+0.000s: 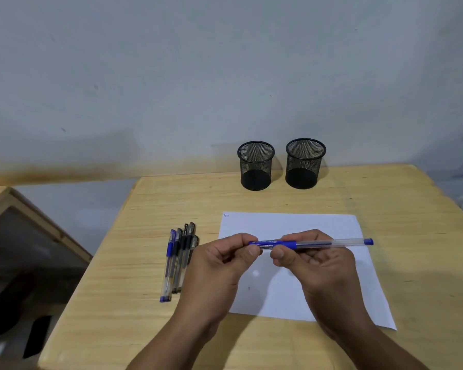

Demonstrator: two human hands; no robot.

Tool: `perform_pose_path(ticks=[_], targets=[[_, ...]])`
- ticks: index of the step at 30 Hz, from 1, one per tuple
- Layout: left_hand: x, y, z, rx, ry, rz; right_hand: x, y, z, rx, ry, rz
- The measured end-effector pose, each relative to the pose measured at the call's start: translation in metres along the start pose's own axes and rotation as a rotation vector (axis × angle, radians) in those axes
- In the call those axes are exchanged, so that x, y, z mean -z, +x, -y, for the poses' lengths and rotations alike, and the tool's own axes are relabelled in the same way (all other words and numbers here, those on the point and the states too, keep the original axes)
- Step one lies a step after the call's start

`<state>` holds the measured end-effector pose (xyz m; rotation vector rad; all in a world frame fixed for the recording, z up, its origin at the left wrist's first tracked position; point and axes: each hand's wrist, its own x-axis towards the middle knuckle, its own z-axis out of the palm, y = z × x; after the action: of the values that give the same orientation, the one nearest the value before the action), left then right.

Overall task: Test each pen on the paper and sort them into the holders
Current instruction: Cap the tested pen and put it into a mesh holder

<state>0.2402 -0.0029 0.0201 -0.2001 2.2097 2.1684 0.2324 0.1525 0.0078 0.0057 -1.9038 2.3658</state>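
The person holds a blue gel pen [312, 243] level above the white paper [292, 225]. The left hand [219, 263] pinches its cap while the right hand [318, 260] grips the barrel, likely to part or join them around a test scribble. Untested pens [178, 260] lie bunched at nine o'clock; two empty mesh holders [255, 166] wait at twelve.

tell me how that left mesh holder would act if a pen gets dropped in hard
The left mesh holder looks empty and thin-walled, so probably light and apt to slide or tip. Its dark solid base may steady it somewhat. The table looks smooth, so little grip.
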Motion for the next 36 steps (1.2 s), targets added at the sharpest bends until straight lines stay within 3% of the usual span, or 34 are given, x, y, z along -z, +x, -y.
perform_pose_path(ticks=[12,20,27,30,36], targets=[[-0.004,0.006,0.014,-0.016,0.030,0.004,0.004,0.003,-0.009,-0.060,0.045,0.005],[-0.023,0.015,0.012,0.078,0.021,-0.037,0.004,0.024,-0.006,-0.183,0.193,-0.145],[-0.016,0.061,0.023,-0.008,0.245,-0.069,0.021,0.072,0.003,-0.084,-0.284,-0.176],[-0.009,0.103,0.025,-0.088,0.414,-0.133,0.031,0.100,0.007,-0.044,-0.493,-0.144],[-0.011,0.186,0.018,-0.105,0.476,-0.197,0.034,0.154,0.032,0.071,-0.942,-0.015]])
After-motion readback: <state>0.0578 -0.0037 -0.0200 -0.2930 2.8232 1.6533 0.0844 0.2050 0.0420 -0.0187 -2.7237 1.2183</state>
